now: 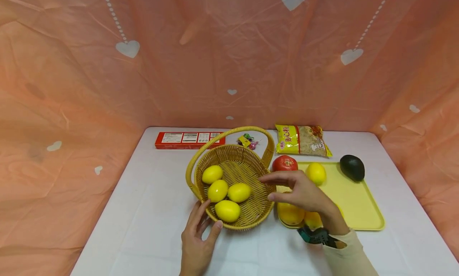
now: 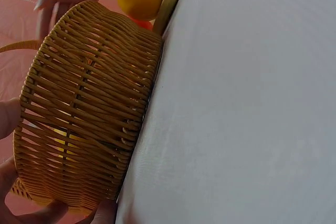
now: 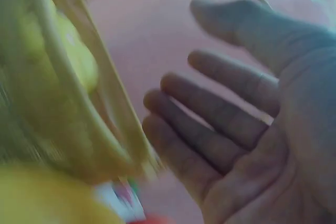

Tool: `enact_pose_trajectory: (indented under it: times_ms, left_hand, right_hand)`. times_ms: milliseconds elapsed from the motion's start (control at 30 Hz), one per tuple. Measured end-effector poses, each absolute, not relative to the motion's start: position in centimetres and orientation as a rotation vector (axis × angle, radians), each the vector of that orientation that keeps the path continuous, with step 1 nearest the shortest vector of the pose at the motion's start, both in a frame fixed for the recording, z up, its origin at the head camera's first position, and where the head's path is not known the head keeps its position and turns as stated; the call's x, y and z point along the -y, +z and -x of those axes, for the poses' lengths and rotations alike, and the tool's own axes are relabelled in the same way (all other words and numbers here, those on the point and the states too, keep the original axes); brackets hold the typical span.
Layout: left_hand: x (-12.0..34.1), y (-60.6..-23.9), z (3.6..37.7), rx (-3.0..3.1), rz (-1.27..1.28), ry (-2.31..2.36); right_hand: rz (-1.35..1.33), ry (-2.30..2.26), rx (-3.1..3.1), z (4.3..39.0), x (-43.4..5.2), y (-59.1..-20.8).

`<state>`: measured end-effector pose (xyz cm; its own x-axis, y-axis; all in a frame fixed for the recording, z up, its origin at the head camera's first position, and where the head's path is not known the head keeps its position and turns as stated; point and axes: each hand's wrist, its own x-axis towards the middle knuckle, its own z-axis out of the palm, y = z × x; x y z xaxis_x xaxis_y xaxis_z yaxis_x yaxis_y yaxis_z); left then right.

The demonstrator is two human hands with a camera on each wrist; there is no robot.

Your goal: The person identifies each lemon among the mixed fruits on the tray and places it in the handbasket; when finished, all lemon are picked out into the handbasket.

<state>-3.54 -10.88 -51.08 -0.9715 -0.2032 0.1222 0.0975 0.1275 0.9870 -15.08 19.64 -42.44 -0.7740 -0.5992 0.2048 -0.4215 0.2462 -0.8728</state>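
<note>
A round wicker basket (image 1: 251,164) with an arched handle stands mid-table and holds several yellow lemons (image 1: 228,211) on its left side. My left hand (image 1: 199,238) grips the basket's near left side, thumb at the rim and fingers round the woven wall (image 2: 89,103). Over the right rim is my right hand (image 1: 299,190), its fingers extended and nothing between them. The right wrist view shows its bare palm (image 3: 252,187) beside the basket (image 3: 118,124). Partly behind that hand and wrist, yellow-orange fruits (image 1: 290,214) lie on the tray's left side.
The yellow tray (image 1: 362,212) to the right also bears a yellow lemon (image 1: 316,174) and, at its far corner, a dark green avocado (image 1: 352,168). A red tomato-like fruit (image 1: 285,163) is by its left edge. Behind are a red box (image 1: 172,146), wrapped candies (image 1: 247,141) and a yellow food packet (image 1: 303,140).
</note>
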Motion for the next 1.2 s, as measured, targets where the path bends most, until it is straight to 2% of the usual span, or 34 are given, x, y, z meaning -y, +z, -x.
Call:
enact_pose_trajectory:
  times_ms: [267,633,800,1000,1200]
  left_hand:
    - [10.9,-51.0,3.5,2.167,-0.129,-1.954]
    - [10.8,-51.0,3.5,2.164,-0.132,-1.964]
    - [10.8,-51.0,3.5,2.173,-0.142,-1.964]
    - [10.7,-50.9,3.5,2.167,-0.138,-1.961]
    - [10.7,-50.9,3.5,2.165,-0.131,-1.959]
  right_hand:
    - [0.852,-1.853,-2.373,16.7,-27.6,-43.0]
    - [0.478,-1.846,-2.580,16.0,-33.8,-44.1]
    - [0.351,-1.678,-2.671,16.3,-34.8,-45.1]
    - [0.230,-1.390,-2.754,17.0,-34.2,-45.4]
    - [0.181,-1.293,-2.739,17.3,-33.4,-45.5]
